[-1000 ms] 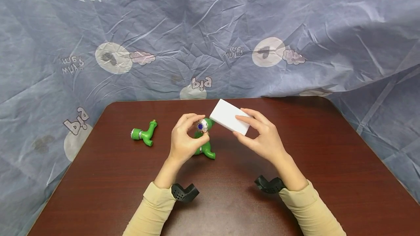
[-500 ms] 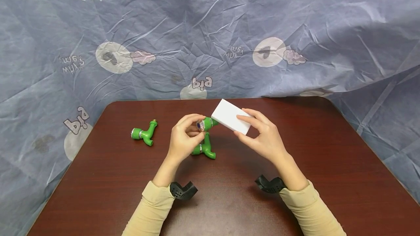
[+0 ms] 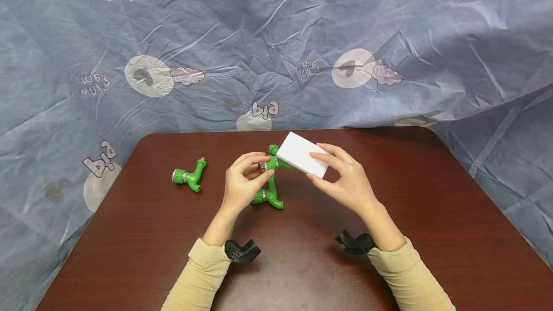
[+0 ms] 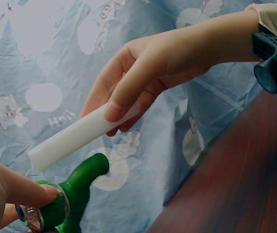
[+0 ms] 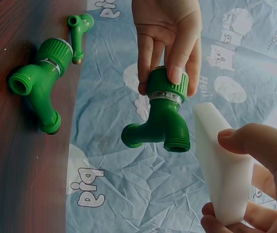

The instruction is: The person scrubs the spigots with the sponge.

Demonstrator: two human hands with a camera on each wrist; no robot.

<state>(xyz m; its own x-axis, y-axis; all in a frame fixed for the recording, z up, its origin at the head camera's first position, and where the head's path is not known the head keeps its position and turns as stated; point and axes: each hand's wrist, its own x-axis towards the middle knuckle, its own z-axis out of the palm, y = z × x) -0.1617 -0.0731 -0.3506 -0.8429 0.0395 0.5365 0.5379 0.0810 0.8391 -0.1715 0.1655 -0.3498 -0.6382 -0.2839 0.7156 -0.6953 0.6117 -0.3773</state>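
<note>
In the head view my left hand [image 3: 241,184] pinches the ribbed knob of a green tap [image 3: 271,163] between thumb and fingers, held above the table. My right hand [image 3: 347,176] grips a white block [image 3: 302,153] by its right end, tilted, just right of that tap and partly covering it. The right wrist view shows the held tap [image 5: 165,119] with its openings facing down and sideways, a small gap from the white block [image 5: 221,165]. From the left wrist view, the block [image 4: 75,136] lies above the tap's green spout [image 4: 87,172].
A second green tap [image 3: 271,195] lies on the brown table [image 3: 302,263] just below the left hand's fingers. Farther left lies a third green tap [image 3: 190,175]. Behind the table hangs a wrinkled blue-grey printed cloth [image 3: 276,52].
My left hand has turned the held tap, so its knob end now points left and its green body shows more beside the block. My right hand and the block have barely moved.
</note>
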